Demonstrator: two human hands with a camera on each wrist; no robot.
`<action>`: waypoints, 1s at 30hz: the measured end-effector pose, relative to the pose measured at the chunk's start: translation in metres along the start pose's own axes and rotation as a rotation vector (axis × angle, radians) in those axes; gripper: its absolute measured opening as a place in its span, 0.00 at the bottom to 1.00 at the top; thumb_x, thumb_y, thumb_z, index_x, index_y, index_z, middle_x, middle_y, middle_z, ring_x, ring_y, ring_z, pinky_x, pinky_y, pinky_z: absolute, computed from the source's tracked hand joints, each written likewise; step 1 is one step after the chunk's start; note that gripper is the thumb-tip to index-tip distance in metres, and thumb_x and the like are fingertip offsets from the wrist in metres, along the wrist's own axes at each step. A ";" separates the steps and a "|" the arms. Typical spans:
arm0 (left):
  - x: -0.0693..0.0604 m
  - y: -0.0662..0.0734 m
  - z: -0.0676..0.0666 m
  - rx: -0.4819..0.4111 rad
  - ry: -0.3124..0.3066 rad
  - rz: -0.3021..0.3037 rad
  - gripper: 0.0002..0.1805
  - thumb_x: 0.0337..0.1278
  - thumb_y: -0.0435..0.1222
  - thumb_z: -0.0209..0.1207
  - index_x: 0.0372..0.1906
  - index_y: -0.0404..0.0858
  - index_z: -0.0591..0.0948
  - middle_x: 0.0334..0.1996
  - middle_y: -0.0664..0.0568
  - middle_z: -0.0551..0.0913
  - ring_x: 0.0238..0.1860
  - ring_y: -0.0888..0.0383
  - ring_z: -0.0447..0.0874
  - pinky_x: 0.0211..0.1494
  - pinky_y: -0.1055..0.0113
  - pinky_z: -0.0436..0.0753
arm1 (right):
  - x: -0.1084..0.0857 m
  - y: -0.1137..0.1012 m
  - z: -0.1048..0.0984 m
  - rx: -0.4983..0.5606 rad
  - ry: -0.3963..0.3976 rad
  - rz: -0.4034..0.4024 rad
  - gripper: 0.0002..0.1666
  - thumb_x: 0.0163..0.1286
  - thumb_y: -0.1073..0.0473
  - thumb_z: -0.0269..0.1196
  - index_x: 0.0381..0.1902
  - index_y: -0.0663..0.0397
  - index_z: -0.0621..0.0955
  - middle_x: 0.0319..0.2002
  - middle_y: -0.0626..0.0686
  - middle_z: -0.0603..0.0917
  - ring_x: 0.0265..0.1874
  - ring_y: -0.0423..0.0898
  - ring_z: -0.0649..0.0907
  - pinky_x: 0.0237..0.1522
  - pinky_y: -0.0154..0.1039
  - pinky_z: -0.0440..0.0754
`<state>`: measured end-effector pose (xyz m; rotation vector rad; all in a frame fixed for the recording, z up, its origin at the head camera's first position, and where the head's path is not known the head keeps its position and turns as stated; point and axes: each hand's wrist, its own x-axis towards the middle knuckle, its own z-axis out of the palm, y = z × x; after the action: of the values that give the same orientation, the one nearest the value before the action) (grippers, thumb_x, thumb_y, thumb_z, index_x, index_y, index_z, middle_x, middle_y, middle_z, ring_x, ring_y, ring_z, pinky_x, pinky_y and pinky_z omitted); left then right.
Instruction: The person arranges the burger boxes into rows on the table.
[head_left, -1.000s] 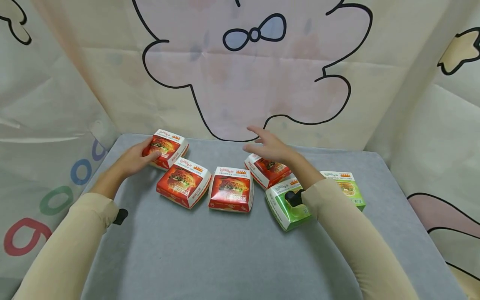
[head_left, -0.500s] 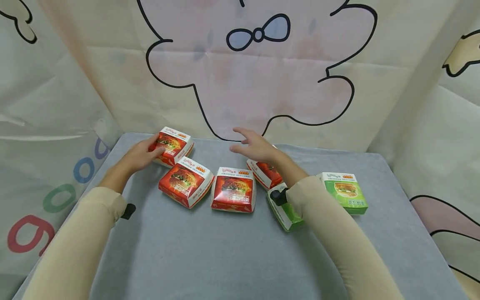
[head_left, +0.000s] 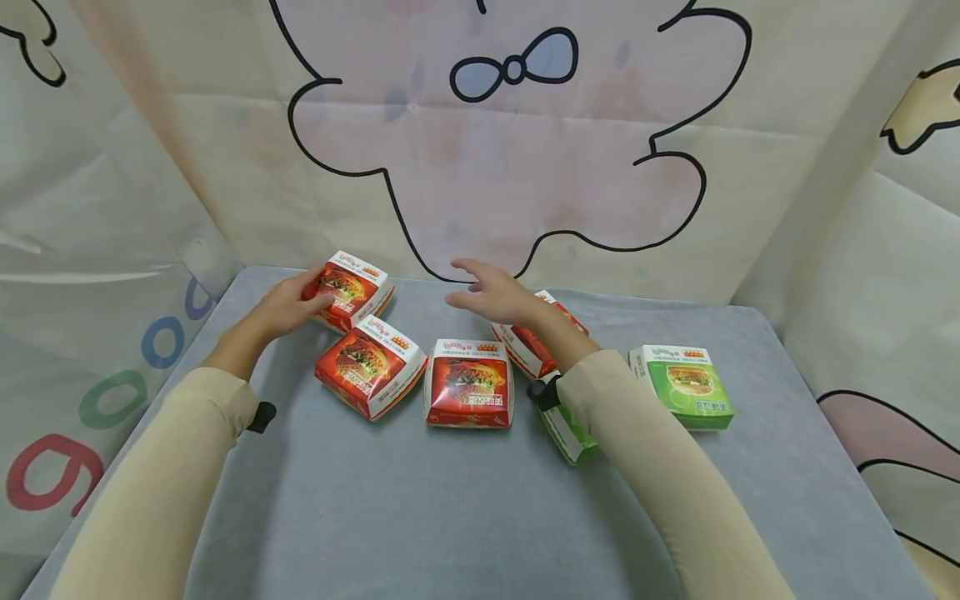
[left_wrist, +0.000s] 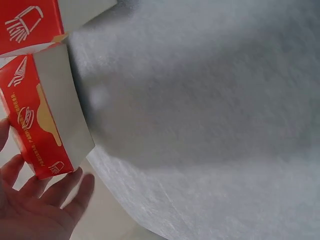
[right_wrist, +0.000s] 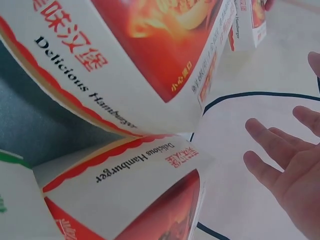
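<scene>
In the head view, my left hand (head_left: 285,308) holds a red hamburger box (head_left: 352,287) at the table's far left, thumb on its near side. The left wrist view shows the fingertips (left_wrist: 86,187) against that box's red end (left_wrist: 35,125). A second red box (head_left: 367,367) touches it in front, and a third red box (head_left: 468,387) sits right of that. My right hand (head_left: 495,292) hovers with fingers spread, touching nothing, over the back of the table. A fourth red box (head_left: 525,346) is partly hidden under the right forearm.
A green hamburger box (head_left: 567,433), mostly covered by the right sleeve, lies near the fourth red box. Another green box (head_left: 686,385) stands farther right. Grey cloth covers the table (head_left: 420,517); printed fabric walls (head_left: 225,150) rise behind and at both sides.
My left hand and its red hamburger box have shifted slightly right and back. The right hand has moved left, away from above the fourth red box, still holding nothing.
</scene>
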<state>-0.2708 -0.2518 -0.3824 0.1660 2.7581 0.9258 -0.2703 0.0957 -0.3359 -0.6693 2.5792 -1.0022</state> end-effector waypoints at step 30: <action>0.017 0.019 0.008 -0.084 0.003 0.022 0.36 0.75 0.38 0.50 0.77 0.27 0.50 0.73 0.28 0.56 0.73 0.35 0.54 0.72 0.40 0.57 | 0.047 -0.021 0.027 -0.027 -0.095 -0.021 0.41 0.71 0.52 0.61 0.77 0.51 0.60 0.76 0.58 0.61 0.65 0.58 0.75 0.63 0.47 0.73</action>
<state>-0.2847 -0.2287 -0.3801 0.1806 2.7189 1.0457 -0.2924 0.0430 -0.3454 -0.7346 2.5126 -0.9206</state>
